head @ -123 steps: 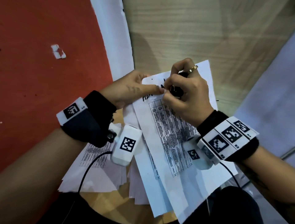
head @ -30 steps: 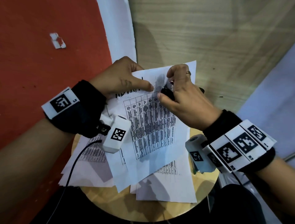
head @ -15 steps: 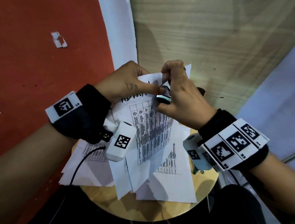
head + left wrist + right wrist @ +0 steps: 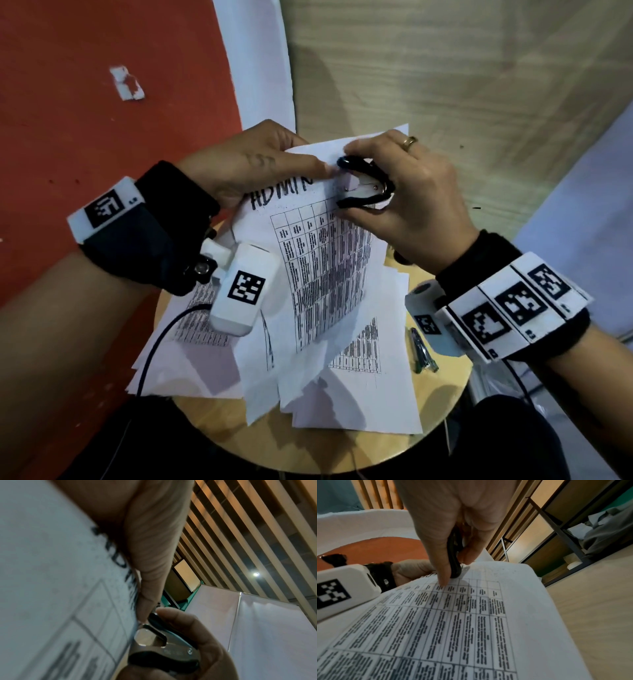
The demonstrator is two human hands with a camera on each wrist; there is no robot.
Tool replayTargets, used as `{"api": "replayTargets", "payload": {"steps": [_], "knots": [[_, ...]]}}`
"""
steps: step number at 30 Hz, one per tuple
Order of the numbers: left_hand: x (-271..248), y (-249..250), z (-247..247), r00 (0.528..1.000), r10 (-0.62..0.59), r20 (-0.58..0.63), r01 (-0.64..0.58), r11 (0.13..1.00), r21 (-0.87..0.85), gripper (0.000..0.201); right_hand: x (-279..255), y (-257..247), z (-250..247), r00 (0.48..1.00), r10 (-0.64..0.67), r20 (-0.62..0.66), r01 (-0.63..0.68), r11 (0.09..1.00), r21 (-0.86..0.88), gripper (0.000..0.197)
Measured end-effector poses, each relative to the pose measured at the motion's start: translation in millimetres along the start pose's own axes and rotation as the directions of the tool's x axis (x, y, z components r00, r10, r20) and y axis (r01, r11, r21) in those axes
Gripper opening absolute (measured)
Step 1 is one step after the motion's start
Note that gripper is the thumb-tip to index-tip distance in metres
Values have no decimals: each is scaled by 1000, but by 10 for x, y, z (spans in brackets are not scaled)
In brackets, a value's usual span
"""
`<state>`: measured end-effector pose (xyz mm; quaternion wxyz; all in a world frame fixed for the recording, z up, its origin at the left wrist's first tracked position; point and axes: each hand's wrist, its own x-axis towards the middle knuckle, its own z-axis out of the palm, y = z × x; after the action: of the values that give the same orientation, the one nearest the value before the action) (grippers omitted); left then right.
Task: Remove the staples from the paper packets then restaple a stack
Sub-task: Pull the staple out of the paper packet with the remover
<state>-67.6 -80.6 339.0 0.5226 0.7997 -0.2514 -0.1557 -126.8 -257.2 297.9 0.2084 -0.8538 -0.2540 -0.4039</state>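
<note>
- The left hand, centre-left of the head view, pinches the packet's top edge, thumb lying flat on the page.
- The right hand, just right of it, grips a black staple remover between thumb and curled fingers, its metal claws at the packet's top corner.
- The packet is lifted above loose sheets on a round stool.
- Only the left wrist view shows the claws up close.
</note>
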Motion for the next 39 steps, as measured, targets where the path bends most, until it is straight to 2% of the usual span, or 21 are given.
{"api": "replayTargets", "payload": {"steps": [5,8,11,19,23,28,30,33,36,39], "knots": [[-16,67,19,1000,15,15,-16,998,57,61,-6,2,-33,1000,-26,7,26,999,41,36],[-5,95,39,1000,9,17,-10,997,70,53,-6,14,-30,999,-49,14,49,998,32,38],[-15,111,47,999,10,35,-12,998,63,63,5,28,-44,995,-95,28,95,995,12,40],[33,130,62,999,37,3,-37,996,76,71,26,37,-79,986,-163,30,165,985,-58,34],[40,124,67,999,33,-1,-33,997,66,59,22,34,-72,984,-177,10,178,981,-84,32],[25,143,82,1000,7,-5,-7,997,71,23,17,28,-75,981,-191,7,191,976,-100,31],[27,146,96,1000,8,-14,-8,999,49,21,15,29,-76,981,-195,5,195,975,-110,31],[32,130,90,1000,6,-25,-6,999,33,30,19,32,-65,982,-188,6,187,974,-128,29],[31,120,83,1000,26,-15,-25,999,31,17,32,38,-47,983,-186,-3,184,972,-149,27],[45,100,74,999,41,-15,-40,999,22,28,43,45,-33,981,-194,-21,187,965,-181,23]]}}
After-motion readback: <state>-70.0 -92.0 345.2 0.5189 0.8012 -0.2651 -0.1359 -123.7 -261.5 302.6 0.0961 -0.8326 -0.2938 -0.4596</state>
